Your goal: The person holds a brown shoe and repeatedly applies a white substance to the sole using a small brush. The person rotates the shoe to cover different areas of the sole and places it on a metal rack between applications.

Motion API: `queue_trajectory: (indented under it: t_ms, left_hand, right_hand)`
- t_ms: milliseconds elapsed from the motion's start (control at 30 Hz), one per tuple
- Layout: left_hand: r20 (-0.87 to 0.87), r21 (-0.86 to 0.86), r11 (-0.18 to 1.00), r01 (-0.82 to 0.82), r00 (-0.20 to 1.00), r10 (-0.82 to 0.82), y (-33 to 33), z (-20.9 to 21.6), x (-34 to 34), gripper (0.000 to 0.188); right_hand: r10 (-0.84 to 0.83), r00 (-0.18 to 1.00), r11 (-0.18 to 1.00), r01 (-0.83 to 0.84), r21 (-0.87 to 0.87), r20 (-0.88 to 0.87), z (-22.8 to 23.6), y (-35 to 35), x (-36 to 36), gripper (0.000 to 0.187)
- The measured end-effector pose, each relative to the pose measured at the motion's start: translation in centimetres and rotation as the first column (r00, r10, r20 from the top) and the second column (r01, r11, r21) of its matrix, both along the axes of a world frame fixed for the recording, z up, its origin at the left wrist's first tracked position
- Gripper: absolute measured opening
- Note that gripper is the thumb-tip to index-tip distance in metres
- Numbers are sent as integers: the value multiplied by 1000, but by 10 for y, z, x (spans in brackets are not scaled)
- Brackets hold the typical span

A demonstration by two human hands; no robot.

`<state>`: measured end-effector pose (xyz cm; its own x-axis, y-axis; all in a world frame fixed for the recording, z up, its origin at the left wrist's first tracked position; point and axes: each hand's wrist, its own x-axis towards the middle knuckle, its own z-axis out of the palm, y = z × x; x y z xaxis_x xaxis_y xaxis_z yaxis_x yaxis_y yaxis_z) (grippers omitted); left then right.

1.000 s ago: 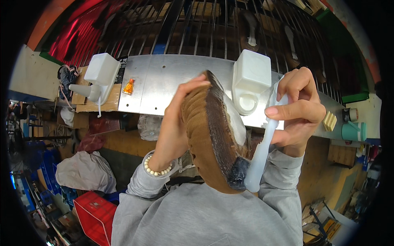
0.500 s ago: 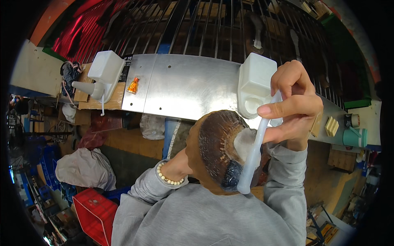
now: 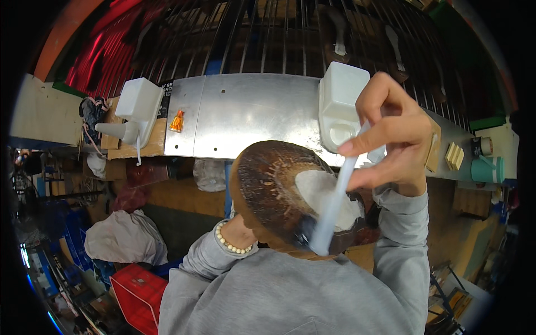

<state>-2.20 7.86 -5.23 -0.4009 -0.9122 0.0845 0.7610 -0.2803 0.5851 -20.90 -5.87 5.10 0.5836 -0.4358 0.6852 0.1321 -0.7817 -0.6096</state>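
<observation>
A brown, rounded shoe (image 3: pixel 267 181), bottom side up, is tilted in front of my chest. Radiating creases surround its pale grey-white middle (image 3: pixel 317 188). My left hand (image 3: pixel 240 231) supports it from the near left; its fingers are hidden behind the shoe. Between the thumb and fingers of my right hand (image 3: pixel 397 134) is a translucent white plastic brush (image 3: pixel 336 204), slanting down across the shoe. Motion blurs the brush's lower end, which lies over a dark, glossy patch near the shoe's edge.
Ahead is a metal bench (image 3: pixel 251 111) with a white pot (image 3: pixel 343 89), a white nozzled dispenser (image 3: pixel 139 103) and a small orange object (image 3: pixel 177 121). Metal bars (image 3: pixel 262 44) carrying shoes run behind. Pale blocks (image 3: pixel 454 156) and a teal container (image 3: pixel 487 170) stand right; a red crate (image 3: pixel 137 296) stands lower left.
The shoe has shifted left and turned, showing more of its pale middle. The brush's lower end has moved left and slightly up over it. The right hand keeps its grip.
</observation>
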Motion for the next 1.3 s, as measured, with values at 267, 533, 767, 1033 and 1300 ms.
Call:
queue_trajectory:
  t_ms: [267,533,767,1033,1300]
  left_hand:
    - [10,-45,999,-9,1000,9,3,-5,5,100]
    - [5,-147,989,-22,1000,23,-16,-3,9,108]
    - [-523,-249,968,-18,844,-119,-101,-4,72,104]
    - [-592,-36,852,523,675,-440,-229,-79,106,55]
    - [-585,469,873,135,788,193,-379,-123,117,45]
  right_hand:
    - [49,997,949,-27,316,-61,-25,-4,4,28]
    - [-156,987,878,116,464,48,-61,-21,-82,23]
    - [-905,398,173,669,723,-152,-159,-9,-164,22]
    - [-994,-37,-82,879,470,-105,-244,10,-178,22]
    - [-971,-144,-175,972,158,-191,-237,6,-163,17]
